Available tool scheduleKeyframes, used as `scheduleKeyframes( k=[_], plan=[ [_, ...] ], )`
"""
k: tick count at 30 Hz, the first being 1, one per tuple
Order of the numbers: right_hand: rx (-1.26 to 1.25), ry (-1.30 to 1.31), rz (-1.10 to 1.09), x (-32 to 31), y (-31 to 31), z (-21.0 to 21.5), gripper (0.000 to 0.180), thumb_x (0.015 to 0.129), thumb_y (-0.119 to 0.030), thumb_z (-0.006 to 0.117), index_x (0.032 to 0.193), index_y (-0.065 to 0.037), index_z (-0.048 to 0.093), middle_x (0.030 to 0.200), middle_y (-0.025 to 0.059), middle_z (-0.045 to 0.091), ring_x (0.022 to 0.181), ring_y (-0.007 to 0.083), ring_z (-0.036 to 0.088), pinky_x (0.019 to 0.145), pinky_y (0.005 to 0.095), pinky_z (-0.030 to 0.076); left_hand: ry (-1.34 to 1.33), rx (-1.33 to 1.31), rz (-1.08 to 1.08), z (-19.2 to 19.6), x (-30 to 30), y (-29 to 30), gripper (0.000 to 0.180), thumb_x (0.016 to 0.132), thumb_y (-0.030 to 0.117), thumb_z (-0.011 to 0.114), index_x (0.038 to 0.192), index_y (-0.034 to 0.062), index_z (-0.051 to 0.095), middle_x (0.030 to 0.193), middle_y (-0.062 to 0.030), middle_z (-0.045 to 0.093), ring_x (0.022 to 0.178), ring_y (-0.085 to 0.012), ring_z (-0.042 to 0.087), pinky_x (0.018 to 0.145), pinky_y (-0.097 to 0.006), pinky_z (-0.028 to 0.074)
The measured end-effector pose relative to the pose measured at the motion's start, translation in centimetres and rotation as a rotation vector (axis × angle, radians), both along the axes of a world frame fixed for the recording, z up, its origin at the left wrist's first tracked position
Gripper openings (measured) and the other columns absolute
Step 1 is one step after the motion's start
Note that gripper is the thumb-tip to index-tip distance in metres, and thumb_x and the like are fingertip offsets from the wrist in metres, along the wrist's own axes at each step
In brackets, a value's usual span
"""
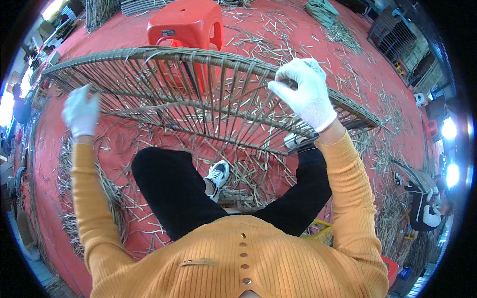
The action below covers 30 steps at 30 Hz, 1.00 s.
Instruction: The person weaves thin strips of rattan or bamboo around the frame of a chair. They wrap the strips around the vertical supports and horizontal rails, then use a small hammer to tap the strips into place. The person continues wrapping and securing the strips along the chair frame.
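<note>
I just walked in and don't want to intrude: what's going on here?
A person is handling a wide frame of thin brown sticks. The white-gloved right hand is at its upper edge, fingers curled; the white-gloved left hand, blurred, is by its left end, contact unclear. A red stool stands beyond the frame, and loose strips litter the red floor.

The gloved right hand (304, 93) curls at the wicker frame (208, 57), the left hand (81, 112) near its other end; beyond them stands a red stool (185, 21).
</note>
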State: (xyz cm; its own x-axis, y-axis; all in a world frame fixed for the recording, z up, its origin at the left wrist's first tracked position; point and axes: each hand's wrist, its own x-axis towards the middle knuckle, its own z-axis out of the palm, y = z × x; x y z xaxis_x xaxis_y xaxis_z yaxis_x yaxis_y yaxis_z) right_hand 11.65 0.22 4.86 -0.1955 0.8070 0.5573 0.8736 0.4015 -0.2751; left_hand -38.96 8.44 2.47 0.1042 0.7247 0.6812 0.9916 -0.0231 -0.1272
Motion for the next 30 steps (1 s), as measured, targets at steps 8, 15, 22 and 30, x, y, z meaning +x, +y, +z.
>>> scheduleKeyframes(
  k=[8, 15, 22, 30],
  plan=[
    [0.163, -0.445, -0.168, -2.0, -0.8, -0.9, 0.022, 0.076, -0.028, 0.083, 0.086, -0.018, 0.066, 0.094, 0.0038, 0.056, 0.105, 0.0300, 0.054, 0.092, 0.0483, 0.041, -1.250, -0.602, -1.308, -8.6, 31.1, -3.3, 0.029, 0.109, 0.010, 0.051, 0.131, -0.0045, 0.062, 0.116, -0.0146, 0.069, 0.104, -0.0201, 0.065, 0.096, -0.034, 0.052],
    [0.422, -0.298, -0.122, -2.1, 0.7, -3.5, 0.032, 0.072, -0.018, 0.087, 0.089, -0.013, 0.060, 0.095, 0.0061, 0.057, 0.098, 0.0311, 0.056, 0.091, 0.0481, 0.044, -2.227, -1.065, -1.054, -8.7, 33.8, -3.6, 0.030, 0.105, 0.017, 0.062, 0.125, -0.0042, 0.067, 0.114, -0.0039, 0.072, 0.103, -0.0228, 0.069, 0.093, -0.035, 0.052],
    [0.337, 0.196, 0.017, -3.2, 1.6, -1.7, 0.027, 0.080, -0.007, 0.082, 0.104, -0.008, 0.069, 0.096, 0.0086, 0.069, 0.090, 0.0270, 0.065, 0.083, 0.0402, 0.048, -0.876, -0.059, -0.967, -1.6, 25.4, -2.1, 0.013, 0.098, 0.009, 0.066, 0.093, -0.0019, 0.070, 0.080, -0.0168, 0.065, 0.071, -0.0311, 0.065, 0.067, -0.036, 0.051],
    [-0.043, -0.116, -0.037, -5.2, 2.2, 0.0, 0.025, 0.075, -0.034, 0.087, 0.085, -0.017, 0.072, 0.090, 0.0016, 0.061, 0.100, 0.0271, 0.057, 0.095, 0.0443, 0.041, -1.718, -0.833, -1.121, -8.1, 26.3, -2.0, 0.034, 0.112, 0.024, 0.049, 0.124, -0.0039, 0.065, 0.101, -0.0098, 0.069, 0.086, -0.0153, 0.064, 0.084, -0.033, 0.053]
  ],
)
